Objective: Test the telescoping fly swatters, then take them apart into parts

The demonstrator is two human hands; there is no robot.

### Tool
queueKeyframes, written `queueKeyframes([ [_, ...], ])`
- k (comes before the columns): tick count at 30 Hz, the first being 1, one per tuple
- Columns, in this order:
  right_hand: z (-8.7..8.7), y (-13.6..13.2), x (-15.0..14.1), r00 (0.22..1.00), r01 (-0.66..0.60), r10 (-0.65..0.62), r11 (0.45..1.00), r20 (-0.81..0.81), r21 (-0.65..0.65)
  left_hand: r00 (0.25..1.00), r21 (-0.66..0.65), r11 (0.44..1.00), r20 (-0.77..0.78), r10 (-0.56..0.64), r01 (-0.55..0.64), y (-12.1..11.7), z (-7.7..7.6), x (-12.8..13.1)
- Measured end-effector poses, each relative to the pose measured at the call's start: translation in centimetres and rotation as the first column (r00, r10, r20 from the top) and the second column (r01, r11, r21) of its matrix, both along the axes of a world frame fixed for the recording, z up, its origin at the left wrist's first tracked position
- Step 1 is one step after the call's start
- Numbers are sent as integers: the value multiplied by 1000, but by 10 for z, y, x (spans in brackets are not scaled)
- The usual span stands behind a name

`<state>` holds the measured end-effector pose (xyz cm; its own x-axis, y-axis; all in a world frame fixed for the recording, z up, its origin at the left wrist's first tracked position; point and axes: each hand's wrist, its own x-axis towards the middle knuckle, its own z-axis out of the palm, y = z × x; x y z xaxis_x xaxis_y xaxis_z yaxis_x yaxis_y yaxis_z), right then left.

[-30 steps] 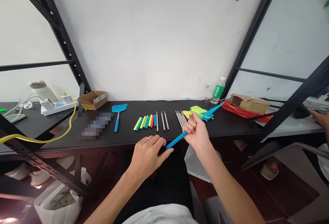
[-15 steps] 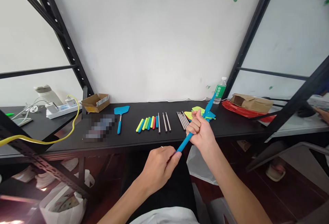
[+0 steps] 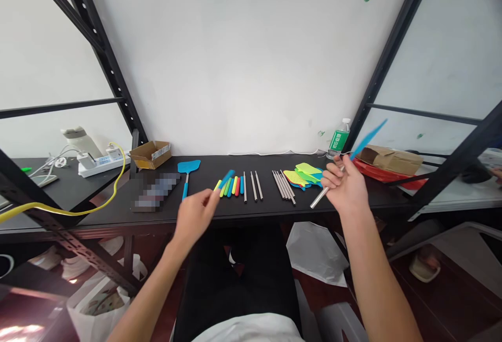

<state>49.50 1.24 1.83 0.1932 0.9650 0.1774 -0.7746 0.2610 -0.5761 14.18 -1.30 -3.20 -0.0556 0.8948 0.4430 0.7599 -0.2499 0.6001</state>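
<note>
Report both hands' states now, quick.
Left hand: closed, holding a blue handle sleeve.
Right hand: closed around a metal rod with a blue paddle head at its upper end.

left fingers point(image 3: 212, 200) holding blue handle point(image 3: 225, 179), right fingers point(image 3: 332, 174) around blue-headed metal rod point(image 3: 319, 197), black desk point(image 3: 270, 162)

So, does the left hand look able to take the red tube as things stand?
Probably not directly: the left hand holds a blue tube, though the red tube lies uncovered close by.
</note>
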Motion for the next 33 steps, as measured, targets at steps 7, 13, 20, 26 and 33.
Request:
queueKeyframes([
  [7,-20,12,-44,987,-92,101,993,122,-79,840,-40,920,-425,336,-389,46,-40,-44],
  [13,-37,18,-65,961,-199,219,972,168,-125,866,-20,959,-435,246,-282,48,-46,-34],
  [20,-45,9,-103,932,-329,356,909,70,-255,988,24,997,-136,79,-76,24,-21,-5],
  [26,-56,-15,-148,859,-470,506,841,82,-269,858,14,913,337,-387,407,-12,-5,46],
  [33,-54,-28,-157,855,-472,497,864,148,-173,789,38,898,461,-406,439,-23,-3,56],
])
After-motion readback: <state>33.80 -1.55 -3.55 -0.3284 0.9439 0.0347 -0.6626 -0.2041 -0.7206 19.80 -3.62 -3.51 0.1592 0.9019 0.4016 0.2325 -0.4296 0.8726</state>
